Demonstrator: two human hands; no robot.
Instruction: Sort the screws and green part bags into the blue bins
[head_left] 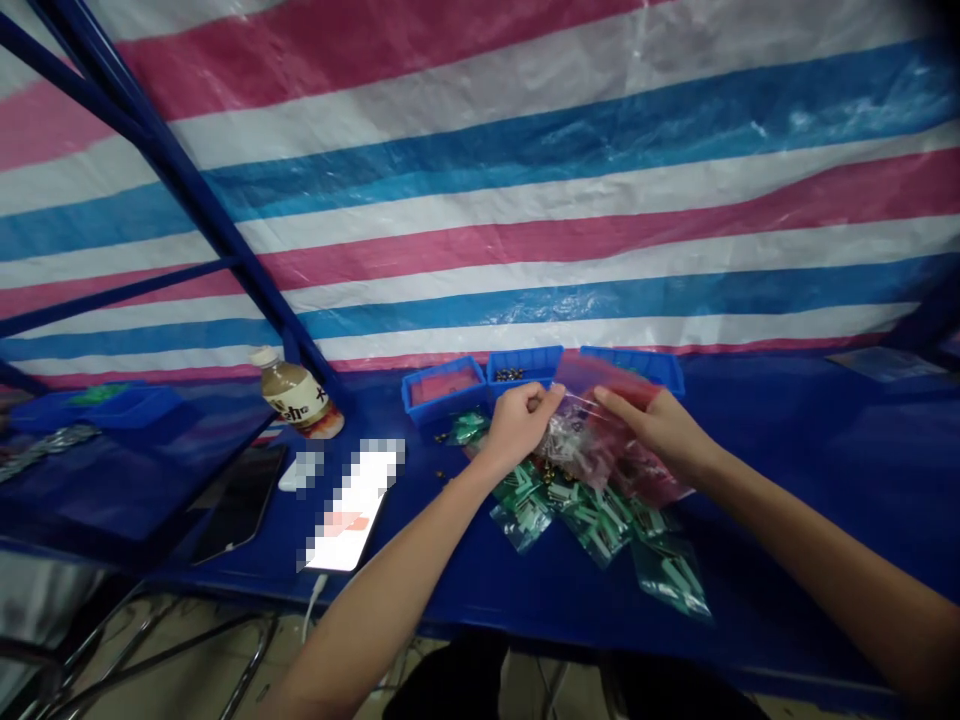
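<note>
Between my two hands hangs a pink translucent plastic bag (637, 455) with clear and metallic-looking small items in it. My left hand (521, 425) pinches the bag's left upper edge. The fingers of my right hand (652, 425) are closed on its upper right part. Below the bag, several small clear bags with green and white pieces (596, 525) lie heaped on the blue table (480, 585). Small brass-coloured parts (551, 472) show among them. Behind my hands stand a blue bin with a pink lining (446, 383), a blue bin with small metal parts (525, 365) and another blue bin (667, 370), partly covered by the bag.
At the left are a drink bottle (300, 395), a lit phone (352, 515) with a white cable, a dark tablet or phone (244, 500) and a small white object (298, 471). Blue trays (135, 408) lie farther left. A blue frame (180, 190) and striped sheeting rise behind.
</note>
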